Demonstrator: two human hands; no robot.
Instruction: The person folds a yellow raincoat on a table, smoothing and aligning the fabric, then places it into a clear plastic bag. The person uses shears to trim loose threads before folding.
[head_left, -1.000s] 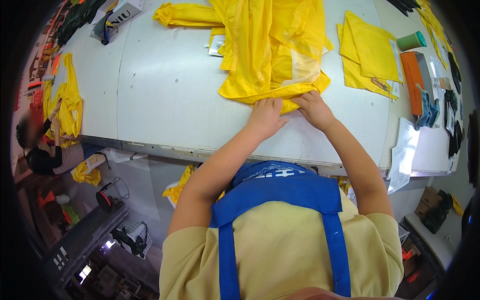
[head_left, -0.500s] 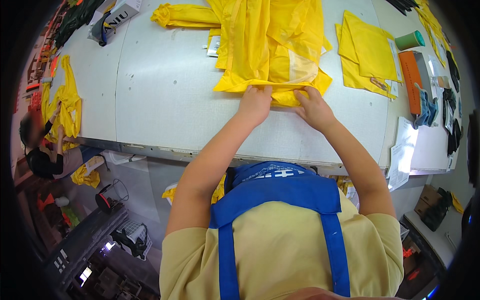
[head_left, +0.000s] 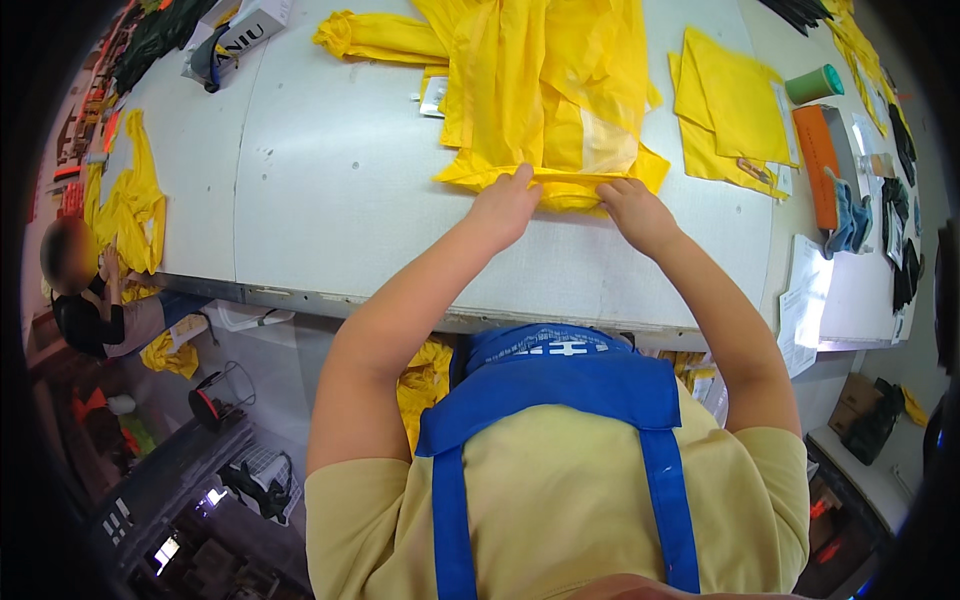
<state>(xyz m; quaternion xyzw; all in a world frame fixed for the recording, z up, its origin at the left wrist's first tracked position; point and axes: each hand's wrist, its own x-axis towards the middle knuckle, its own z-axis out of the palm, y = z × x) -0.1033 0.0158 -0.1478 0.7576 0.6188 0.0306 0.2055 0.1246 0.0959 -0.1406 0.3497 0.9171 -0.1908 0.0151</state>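
Observation:
A yellow garment [head_left: 545, 90] lies spread on the grey worktable [head_left: 330, 200], its near hem folded toward me. My left hand [head_left: 503, 207] presses on that hem at its left part, fingers closed over the fabric edge. My right hand [head_left: 637, 212] grips the same hem a little to the right. A clear plastic patch [head_left: 607, 150] shows on the garment just beyond my right hand. My arms reach forward over the table's front edge.
Folded yellow cloths [head_left: 733, 105] lie to the right, with a green tape roll [head_left: 814, 84], an orange box [head_left: 817, 160] and papers [head_left: 805, 300] beyond. A white box [head_left: 245, 25] sits at the far left. Another person [head_left: 90, 290] sits low at the left beside yellow fabric [head_left: 128, 200].
Both my hands have slid forward along the table with the hem, pushing the near edge of the yellow garment farther from me and flattening its fold.

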